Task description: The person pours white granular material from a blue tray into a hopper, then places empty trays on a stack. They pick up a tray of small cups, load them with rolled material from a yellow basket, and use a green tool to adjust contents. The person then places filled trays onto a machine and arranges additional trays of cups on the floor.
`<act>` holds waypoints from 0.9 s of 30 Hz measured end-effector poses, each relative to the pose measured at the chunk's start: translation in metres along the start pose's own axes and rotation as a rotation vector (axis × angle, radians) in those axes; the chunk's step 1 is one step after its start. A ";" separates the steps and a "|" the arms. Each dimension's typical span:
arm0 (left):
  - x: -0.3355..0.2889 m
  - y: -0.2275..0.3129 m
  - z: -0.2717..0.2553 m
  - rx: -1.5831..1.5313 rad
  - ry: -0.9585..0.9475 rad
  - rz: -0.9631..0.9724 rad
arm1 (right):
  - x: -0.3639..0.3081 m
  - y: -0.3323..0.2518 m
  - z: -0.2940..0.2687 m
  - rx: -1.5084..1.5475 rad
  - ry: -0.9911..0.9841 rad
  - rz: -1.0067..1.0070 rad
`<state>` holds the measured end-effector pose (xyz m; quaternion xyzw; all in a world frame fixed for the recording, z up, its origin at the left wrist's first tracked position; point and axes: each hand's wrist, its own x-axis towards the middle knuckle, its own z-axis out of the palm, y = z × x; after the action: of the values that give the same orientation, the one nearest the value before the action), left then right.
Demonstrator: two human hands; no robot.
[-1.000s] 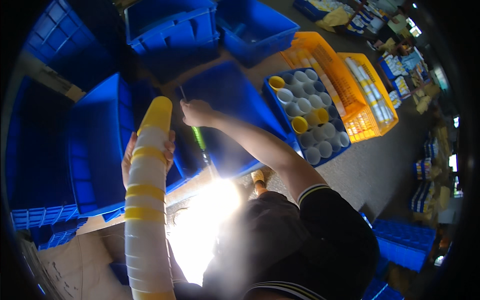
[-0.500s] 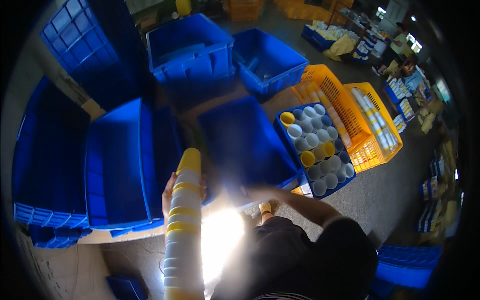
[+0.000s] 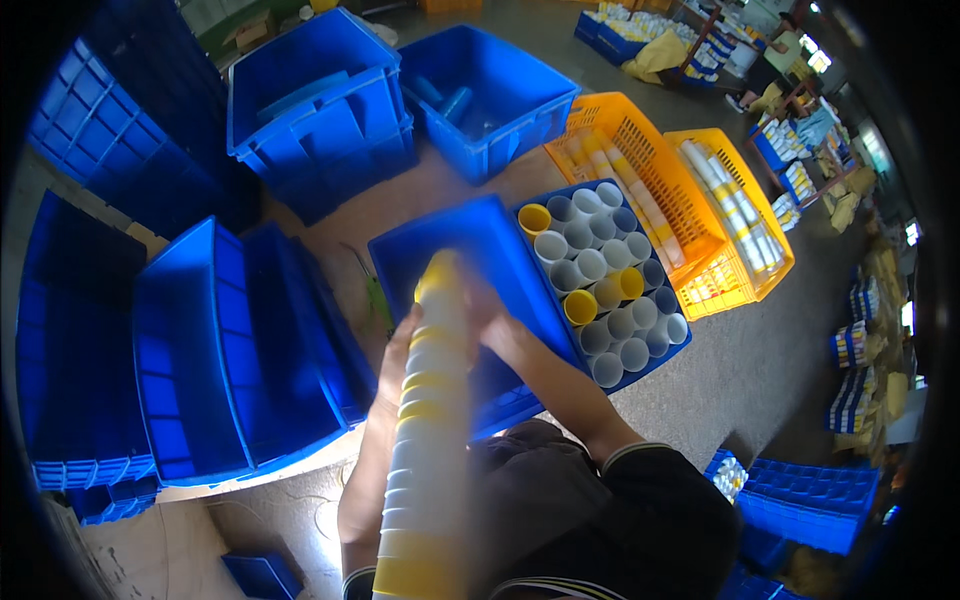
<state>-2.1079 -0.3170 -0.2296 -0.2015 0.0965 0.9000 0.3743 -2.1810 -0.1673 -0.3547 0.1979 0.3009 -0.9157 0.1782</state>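
Observation:
A long stack of nested white and yellow cups (image 3: 432, 420) runs up from the lower edge, its tapered yellow end pointing away from me. My left hand (image 3: 398, 352) is closed round the stack's left side below that end. On the other side, my right hand (image 3: 487, 312) is against or close beside the stack; motion smears its fingers. Below both hands lies an open blue bin (image 3: 400, 240) on the table. To its right, a blue crate (image 3: 640, 368) holds several upright stacks of white and yellow cups.
Two yellow crates (image 3: 690, 225) (image 3: 775, 225) with lying cup stacks stand at the right. Blue bins (image 3: 320, 150) (image 3: 530, 125) sit at the back, and nested blue bins (image 3: 190, 350) lean at the left. A green-handled tool (image 3: 378, 300) lies on the wooden table (image 3: 330, 215).
My right hand has come up from the blue bin's near edge to the cup stack. The stack, in my left hand, has shifted right over the bin. My view has shifted too.

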 end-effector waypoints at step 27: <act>0.028 0.048 -0.019 0.178 0.167 0.103 | 0.031 -0.007 0.024 -0.111 -0.212 0.404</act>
<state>-2.1545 -0.3387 -0.2580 -0.2364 0.2169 0.8861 0.3344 -2.2167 -0.1836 -0.3479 0.1467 0.2846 -0.8592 0.3992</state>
